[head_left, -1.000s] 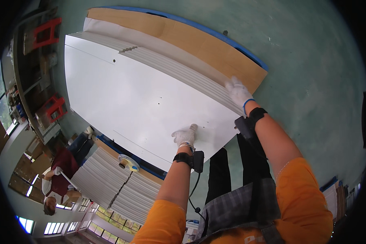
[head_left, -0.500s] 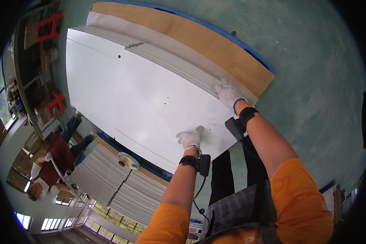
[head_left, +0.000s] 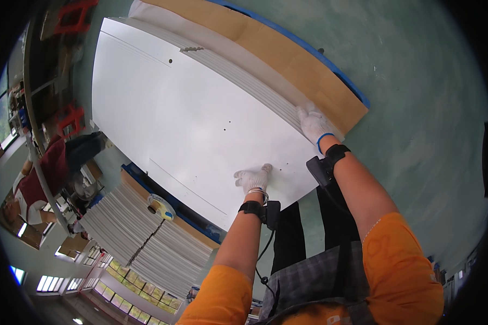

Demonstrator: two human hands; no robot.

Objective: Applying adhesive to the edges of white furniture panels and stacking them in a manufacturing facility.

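Observation:
A large white panel (head_left: 168, 108) with several small dark holes lies flat on top of a stack of similar panels, whose layered edges (head_left: 244, 81) show along the far right side. My left hand (head_left: 253, 179), in a white knitted glove, rests on the panel's near part with the thumb spread away from the fingers. At the stack's right-hand edge, near the close corner, my right hand (head_left: 315, 123) touches the layered edges with its gloved fingers stretched out. Part of those fingers is hard to make out against the pale edges.
Brown cardboard (head_left: 287, 59) sticks out from under the stack, over a blue base (head_left: 331, 67). A second panel stack (head_left: 146, 233) stands at the lower left, with a tape roll (head_left: 161, 207) on it. A person in dark red (head_left: 46, 173) and a red stool (head_left: 70, 120) are at the left.
The view has tilted slightly, so the panels sit a little differently in it. Both hands keep nearly the same places on the stack. The other person has shifted at the left.

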